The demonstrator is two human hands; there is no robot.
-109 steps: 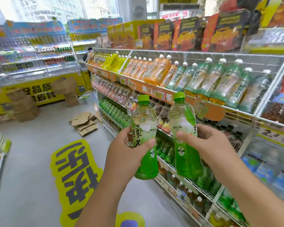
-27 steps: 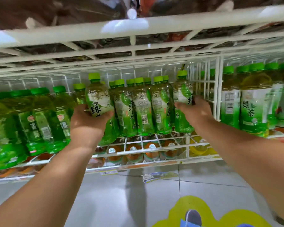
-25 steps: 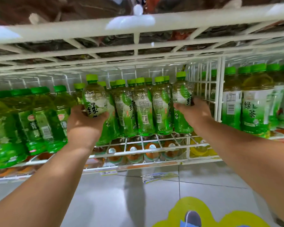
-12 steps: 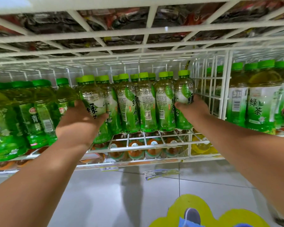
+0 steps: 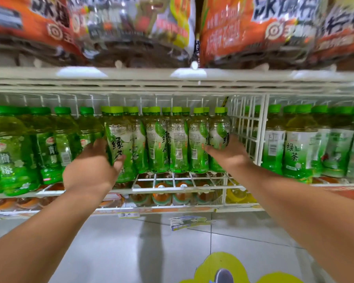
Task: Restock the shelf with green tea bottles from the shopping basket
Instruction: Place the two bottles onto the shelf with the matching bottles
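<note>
L hand [image 5: 91, 170] wraps its fingers round a green tea bottle [image 5: 119, 148] at the L end of the row; thumb on the label front, fingers behind; bottle leans slightly, base at the wire shelf [image 5: 173, 187] front edge; grip low on the body probably to slide it back w/o tipping. R hand [image 5: 228, 155] curls round a second green tea bottle [image 5: 219, 137] at the R end of the row, just beside the wire divider [image 5: 247, 127]; divider likely serves as a stop, keeping the row square. Between the hands: stocked bottles [image 5: 178, 139], upright, caps level, labels fwd. L of the L hand: darker green bottles [image 5: 49, 144], a different product. Shopping basket not in view. Judgement: both bottles near seated; release comes next.
</note>
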